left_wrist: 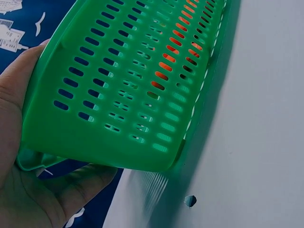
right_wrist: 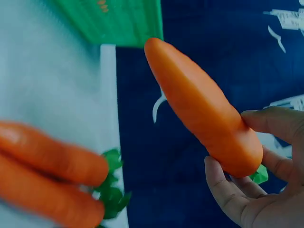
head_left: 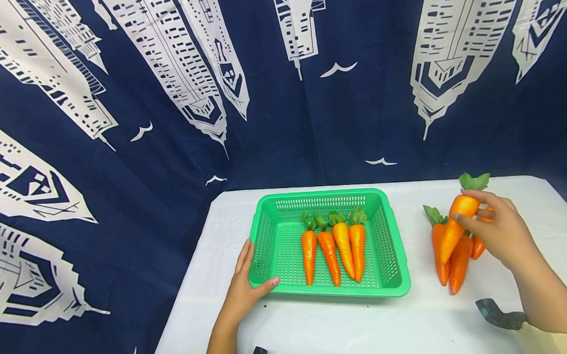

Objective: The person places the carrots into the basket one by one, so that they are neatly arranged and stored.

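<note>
Four carrots (head_left: pixel 334 251) already lie side by side in the green basket (head_left: pixel 396 280) at the middle of the tabletop (head_left: pixel 347 330). The right hand (head_left: pixel 502 233) holds a fifth carrot (head_left: pixel 458 219) in a closed grip above the pile of carrots (head_left: pixel 451 267) near the right edge. About three seem left there, while the left hand (head_left: pixel 243 289) grips the basket's front left corner.

Light even and bright, from above; head view sharp, with wide-angle bending at the edges. Soft shadow under the green basket (left_wrist: pixel 123 85) on the white table (left_wrist: pixel 256 118). Right wrist view: nearer carrots (right_wrist: pixel 47 175) blurred, held carrot (right_wrist: pixel 199 109) crisp with mild sheen.
</note>
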Demonstrator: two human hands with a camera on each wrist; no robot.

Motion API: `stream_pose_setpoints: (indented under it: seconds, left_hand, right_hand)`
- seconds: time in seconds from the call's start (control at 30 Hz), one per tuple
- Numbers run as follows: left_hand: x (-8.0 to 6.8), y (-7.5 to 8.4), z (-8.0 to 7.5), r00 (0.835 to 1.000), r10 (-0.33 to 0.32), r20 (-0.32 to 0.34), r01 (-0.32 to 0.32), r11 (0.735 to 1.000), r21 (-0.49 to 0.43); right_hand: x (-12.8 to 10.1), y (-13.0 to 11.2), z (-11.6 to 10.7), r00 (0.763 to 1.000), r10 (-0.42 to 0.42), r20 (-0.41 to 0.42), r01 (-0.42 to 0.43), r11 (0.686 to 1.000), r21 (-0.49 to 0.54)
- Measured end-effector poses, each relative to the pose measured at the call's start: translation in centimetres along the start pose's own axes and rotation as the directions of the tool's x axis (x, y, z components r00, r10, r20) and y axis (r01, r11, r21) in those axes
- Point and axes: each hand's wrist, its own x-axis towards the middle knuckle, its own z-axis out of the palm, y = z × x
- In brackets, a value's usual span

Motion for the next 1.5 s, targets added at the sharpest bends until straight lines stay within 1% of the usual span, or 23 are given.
stream_pose_setpoints:
  seconds: [0.27, 0.43, 0.6, 0.73, 0.8, 0.9, 1.1, 1.3, 1.5]
  left_hand:
    - [0.0, 0.0, 0.0, 1.000, -0.008, -0.002, 0.008, 1.000, -0.005]
    - [0.0, 0.0, 0.0, 1.000, -0.004, -0.006, 0.004, 1.000, -0.008]
    - [0.0, 0.0, 0.0, 1.000, -0.007, -0.007, 0.007, 1.000, -0.024]
    - [0.0, 0.0, 0.1, 1.000, -0.008, -0.003, 0.008, 0.999, -0.031]
    - [0.0, 0.0, 0.1, 1.000, -0.009, -0.003, 0.009, 1.000, -0.027]
    - [-0.1, 0.1, 0.1, 1.000, -0.013, -0.006, 0.013, 1.000, -0.022]
    - [0.0, 0.1, 0.0, 1.000, -0.007, -0.004, 0.007, 1.000, -0.017]
    - [0.0, 0.0, 0.0, 1.000, -0.008, -0.008, 0.008, 1.000, -0.017]
    - [0.0, -0.2, 0.0, 1.000, -0.009, -0.012, 0.009, 1.000, -0.021]
  right_hand:
    - [1.3, -4.2, 1.2, 0.993, -0.104, 0.060, 0.103, 0.994, 0.022]
    - [1.9, -6.9, 2.4, 0.982, -0.150, 0.111, 0.144, 0.988, 0.062]
    - [2.4, -9.4, 4.1, 0.964, -0.223, 0.146, 0.206, 0.971, 0.123]
    - [3.0, -10.7, 5.4, 0.944, -0.285, 0.164, 0.258, 0.951, 0.170]
    - [3.3, -11.2, 6.1, 0.937, -0.302, 0.178, 0.271, 0.946, 0.175]
    - [3.9, -11.9, 7.2, 0.930, -0.309, 0.198, 0.276, 0.944, 0.179]
    - [5.0, -12.9, 9.6, 0.928, -0.283, 0.243, 0.241, 0.952, 0.188]
    - [5.8, -13.5, 12.2, 0.903, -0.281, 0.324, 0.232, 0.956, 0.181]
    - [6.4, -13.5, 14.8, 0.883, -0.266, 0.387, 0.248, 0.964, 0.097]
